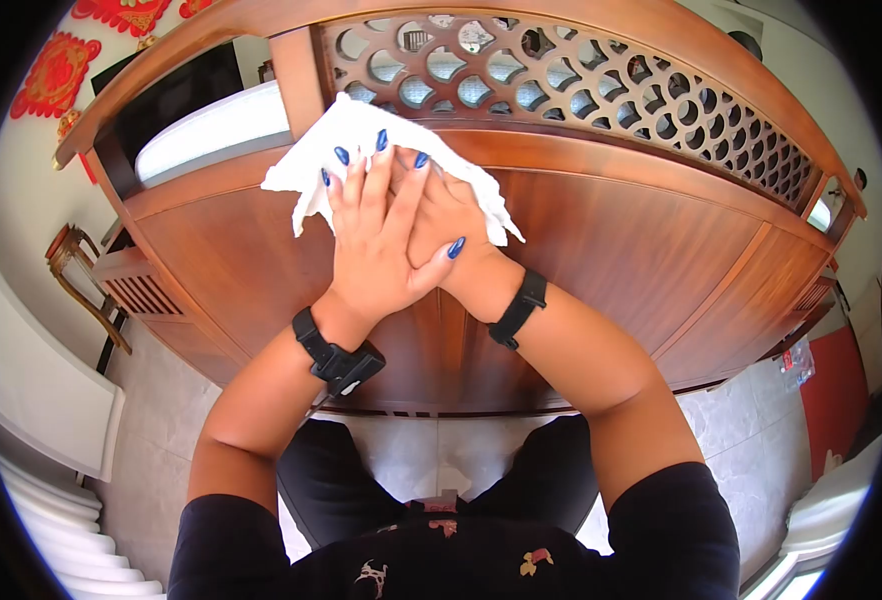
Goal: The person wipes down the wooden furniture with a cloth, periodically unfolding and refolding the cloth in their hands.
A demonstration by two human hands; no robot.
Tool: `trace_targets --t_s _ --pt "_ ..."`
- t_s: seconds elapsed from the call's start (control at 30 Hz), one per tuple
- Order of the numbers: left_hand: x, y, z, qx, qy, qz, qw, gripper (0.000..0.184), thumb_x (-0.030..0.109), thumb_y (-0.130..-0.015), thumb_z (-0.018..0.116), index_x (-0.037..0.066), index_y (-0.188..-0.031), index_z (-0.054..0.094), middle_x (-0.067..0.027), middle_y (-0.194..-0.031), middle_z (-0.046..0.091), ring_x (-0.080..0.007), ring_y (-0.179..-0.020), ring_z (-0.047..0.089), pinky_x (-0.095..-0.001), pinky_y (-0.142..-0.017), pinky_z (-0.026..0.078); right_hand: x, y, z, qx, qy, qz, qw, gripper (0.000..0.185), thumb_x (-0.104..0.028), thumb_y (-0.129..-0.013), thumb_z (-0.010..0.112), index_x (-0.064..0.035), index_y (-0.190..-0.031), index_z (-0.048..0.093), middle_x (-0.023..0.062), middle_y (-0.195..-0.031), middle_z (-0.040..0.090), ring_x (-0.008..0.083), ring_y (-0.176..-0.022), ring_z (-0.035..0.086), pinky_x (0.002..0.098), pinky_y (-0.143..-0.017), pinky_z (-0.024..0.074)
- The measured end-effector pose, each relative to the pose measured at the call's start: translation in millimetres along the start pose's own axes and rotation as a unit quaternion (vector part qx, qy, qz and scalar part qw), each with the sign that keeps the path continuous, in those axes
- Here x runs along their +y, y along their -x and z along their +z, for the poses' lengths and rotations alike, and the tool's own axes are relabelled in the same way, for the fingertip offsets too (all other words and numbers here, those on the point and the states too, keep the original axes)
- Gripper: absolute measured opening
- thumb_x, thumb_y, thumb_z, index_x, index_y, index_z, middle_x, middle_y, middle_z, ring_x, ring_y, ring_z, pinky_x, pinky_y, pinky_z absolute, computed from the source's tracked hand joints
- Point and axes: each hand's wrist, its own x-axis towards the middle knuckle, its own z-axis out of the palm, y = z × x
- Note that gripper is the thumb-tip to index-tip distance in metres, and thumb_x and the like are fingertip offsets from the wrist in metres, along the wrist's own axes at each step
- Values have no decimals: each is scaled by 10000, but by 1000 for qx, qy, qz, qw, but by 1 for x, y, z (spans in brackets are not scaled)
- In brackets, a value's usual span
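A white cloth point(306, 150) lies bunched over the top rail of a wooden headboard point(601, 240), its corners hanging loose down the front panel. My left hand point(371, 240) rests across the back of my right hand, with its dark blue nails showing. Its fingers are stretched out and slightly apart, the tips reaching onto the cloth. Underneath, my right hand point(451, 220) presses against the cloth and rail; most of its fingers are hidden by the left hand and cloth. Black straps circle both wrists, the left one carrying a small black device point(346, 368).
Above the rail runs a carved lattice point(561, 75) with scale-shaped openings. A white mattress or bedding point(216, 130) shows behind it at left. A wooden stool point(86, 275) stands left, and a plastic bag point(797, 362) lies on the tiled floor point(731, 430) at right.
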Motion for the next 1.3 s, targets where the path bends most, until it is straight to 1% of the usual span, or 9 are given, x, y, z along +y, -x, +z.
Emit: trace_targets --t_s 0.17,0.3,0.47,0.73,0.83,0.9,1.13,1.17,1.3 --pt "40 -41 31 -5 13 68 998 625 424 -731 569 83 -1248 484 -176 -1371 333 -389 -1293 227 -552 -1042 40 47 18 -19 5 18 30 999 491 -300 -796 499 -119 -1250 456 77 -1190 459 251 -1077 424 416 -865 353" --pt "94 -70 62 15 82 92 992 528 390 -679 610 147 -1143 539 -84 -1333 391 -290 -1255 310 -582 -958 211 84 46 -47 5 50 59 997 485 -292 -796 500 -115 -1246 457 77 -1195 459 255 -1072 426 416 -863 355" --pt "134 -89 80 57 136 87 985 563 291 -644 634 78 -1154 531 -60 -1277 442 -282 -1237 334 -460 -802 425 103 75 -72 5 77 96 992 478 -281 -796 501 -110 -1241 459 76 -1200 458 259 -1066 428 417 -861 358" --pt "100 -57 57 -10 171 3 985 540 253 -675 635 121 -1187 527 -62 -1297 428 -320 -1218 347 -398 -807 462 65 54 -45 17 38 83 996 467 -265 -796 503 -102 -1232 461 75 -1208 458 266 -1056 432 418 -858 363" --pt "67 -37 35 24 156 -25 987 509 245 -695 617 114 -1178 525 -67 -1315 419 -318 -1240 354 -421 -917 383 39 36 -26 26 10 69 997 463 -259 -796 503 -98 -1229 462 75 -1212 458 269 -1052 433 419 -856 365" --pt "39 -25 25 62 108 -7 992 531 286 -720 612 102 -1209 515 -122 -1328 391 -393 -1244 300 -483 -1020 245 23 22 -12 33 -9 61 998 461 -255 -796 504 -96 -1227 463 74 -1214 458 271 -1049 434 419 -856 366" --pt "-30 11 -16 76 32 -89 993 584 316 -752 572 118 -1289 454 -182 -1361 344 -430 -1256 260 -522 -1031 142 -37 -22 29 58 -68 25 996 451 -240 -796 505 -89 -1220 465 73 -1221 458 277 -1040 437 420 -852 370" --pt "-36 14 -25 48 38 -92 994 578 251 -790 558 37 -1305 406 -238 -1403 256 -453 -1304 161 -506 -1056 78 -45 -27 35 65 -76 19 995 450 -238 -797 505 -88 -1218 466 73 -1222 458 278 -1039 437 420 -852 371" --pt "-62 12 -42 82 7 -102 991 563 249 -819 535 14 -1310 387 -250 -1393 263 -406 -1310 191 -484 -1067 52 -62 -51 56 103 -104 -6 989 444 -230 -797 506 -84 -1214 467 73 -1227 458 282 -1034 439 421 -850 374"
